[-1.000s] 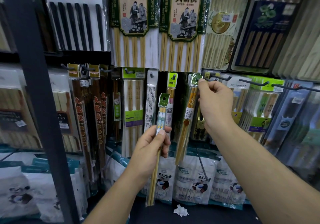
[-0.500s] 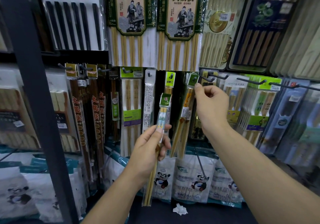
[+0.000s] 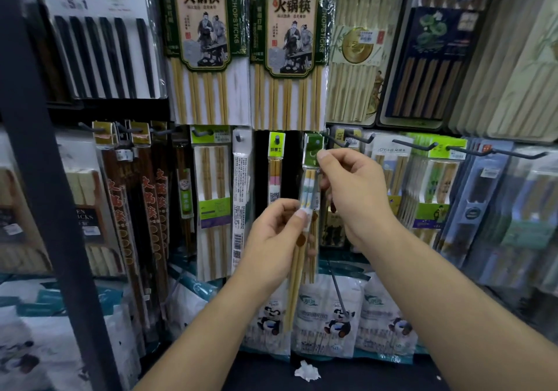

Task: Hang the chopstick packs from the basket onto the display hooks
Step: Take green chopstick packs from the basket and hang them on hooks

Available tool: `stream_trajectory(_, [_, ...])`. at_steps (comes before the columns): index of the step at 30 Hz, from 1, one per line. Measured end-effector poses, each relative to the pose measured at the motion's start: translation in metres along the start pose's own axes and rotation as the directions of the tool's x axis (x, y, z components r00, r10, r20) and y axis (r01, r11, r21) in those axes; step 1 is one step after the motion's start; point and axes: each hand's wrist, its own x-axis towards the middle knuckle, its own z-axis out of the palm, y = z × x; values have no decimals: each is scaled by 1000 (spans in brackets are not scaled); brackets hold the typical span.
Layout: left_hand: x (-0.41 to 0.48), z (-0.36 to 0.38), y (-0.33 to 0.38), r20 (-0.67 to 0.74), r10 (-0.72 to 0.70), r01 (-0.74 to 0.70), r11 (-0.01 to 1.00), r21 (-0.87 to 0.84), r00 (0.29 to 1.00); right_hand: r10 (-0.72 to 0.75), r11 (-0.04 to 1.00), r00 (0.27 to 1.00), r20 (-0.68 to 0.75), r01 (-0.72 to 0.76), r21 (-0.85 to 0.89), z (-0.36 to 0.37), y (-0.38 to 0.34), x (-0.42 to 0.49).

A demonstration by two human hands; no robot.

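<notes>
While left hand (image 3: pixel 271 233) and right hand (image 3: pixel 356 197) pinch the chopstick pack (image 3: pixel 308 185), neighbouring packs (image 3: pixel 276 161) crowd the hook (image 3: pixel 335 140)

- Pretty dim overall. Flat indoor light, seems to come from above, and the bottom of the frame goes nearly black.
- Glare streaks on the plastic of the hot-pot packs (image 3: pixel 208 43) up top.
- Sharpest in the middle, around the chopstick pack (image 3: pixel 308 191), the left hand (image 3: pixel 271 239) and the right hand (image 3: pixel 356 197), all evenly lit.
- Edges get mushy: the panda bags (image 3: pixel 21 345) bottom left and the blue packs (image 3: pixel 489 209) far right are smeared.
- Wide-angle bend: the dark post (image 3: pixel 45 179) on the left leans hard.
</notes>
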Motion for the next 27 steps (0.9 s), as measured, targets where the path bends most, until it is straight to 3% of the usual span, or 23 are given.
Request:
stream_trajectory(5, [13, 2, 1, -15, 68, -63, 969, 237, 998, -1, 1000, 994, -108, 0, -7, 6, 1, 17])
stream_trajectory(14, [20, 1, -3, -63, 70, -51, 963, 264, 996, 3, 1000, 971, -241, 2, 20, 17, 7, 21])
stream_trajectory(19, [22, -1, -4, -70, 89, -69, 964, 256, 994, 34, 996, 968, -251, -12, 90, 22, 7, 22])
stream_trajectory(27, [25, -3, -10, -74, 72, -42, 937, 346, 995, 22, 998, 966, -259, -8, 55, 23, 25, 29])
